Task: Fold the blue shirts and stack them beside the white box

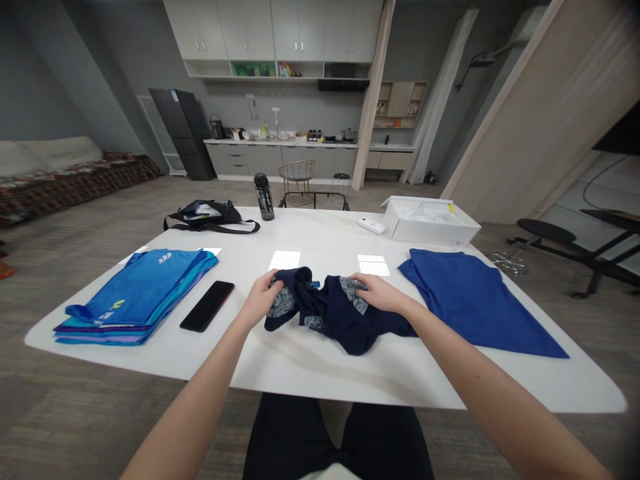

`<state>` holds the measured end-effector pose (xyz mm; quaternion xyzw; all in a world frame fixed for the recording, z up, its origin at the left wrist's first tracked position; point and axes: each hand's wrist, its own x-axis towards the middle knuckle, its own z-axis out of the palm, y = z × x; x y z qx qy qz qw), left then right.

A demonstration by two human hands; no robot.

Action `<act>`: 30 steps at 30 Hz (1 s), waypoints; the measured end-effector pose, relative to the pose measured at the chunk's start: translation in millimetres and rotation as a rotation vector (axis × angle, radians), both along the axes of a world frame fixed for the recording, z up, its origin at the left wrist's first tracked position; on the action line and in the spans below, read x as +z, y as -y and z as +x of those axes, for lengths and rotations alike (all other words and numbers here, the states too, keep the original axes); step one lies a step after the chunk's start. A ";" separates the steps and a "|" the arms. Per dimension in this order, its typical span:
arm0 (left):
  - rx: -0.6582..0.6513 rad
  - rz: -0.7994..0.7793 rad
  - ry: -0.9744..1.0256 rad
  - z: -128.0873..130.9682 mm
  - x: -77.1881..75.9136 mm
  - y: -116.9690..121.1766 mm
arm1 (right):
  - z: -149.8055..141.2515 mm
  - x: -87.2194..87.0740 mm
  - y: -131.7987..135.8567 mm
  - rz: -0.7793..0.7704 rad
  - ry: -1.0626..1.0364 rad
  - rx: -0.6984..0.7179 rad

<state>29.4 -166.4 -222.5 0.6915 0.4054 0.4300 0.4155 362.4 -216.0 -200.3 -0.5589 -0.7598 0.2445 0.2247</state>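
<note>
A crumpled dark navy garment (334, 315) with grey patterned patches lies on the white table (320, 373) in front of me. My left hand (263, 295) grips its left end, fingers closed on the cloth. My right hand (376, 291) is closed on the garment's right part, near a patterned patch. Both forearms reach in from the bottom edge.
A stack of folded blue and purple shirts (137, 293) lies at the left, a black phone (207, 305) beside it. A royal blue shirt (475, 300) is spread at the right. Farther back are a black bag (210, 215), a dark bottle (263, 196), a remote (371, 226) and an open white box (430, 221).
</note>
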 end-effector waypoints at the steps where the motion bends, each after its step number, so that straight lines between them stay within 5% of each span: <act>1: 0.049 0.034 0.012 0.4 10.7 0.6 | 3.2 12.5 2.5 0.049 0.019 -0.028; 8: 0.289 0.380 -0.023 -9.4 111.2 19.4 | 22.5 114.0 49.9 0.553 0.007 -0.327; 14: 0.500 0.776 0.054 -19.8 207.8 81.1 | 6.2 187.8 124.4 1.027 0.027 -0.516; 20: 0.599 1.110 0.025 -21.6 286.3 134.7 | -12.3 260.1 181.3 1.365 0.166 -0.567; 26: 0.523 1.160 -0.100 -16.5 336.0 132.8 | -5.7 305.9 172.1 1.415 0.373 -0.624; 30: 0.474 1.040 -0.359 -6.8 334.2 86.5 | 12.2 303.2 123.5 1.268 0.472 -0.696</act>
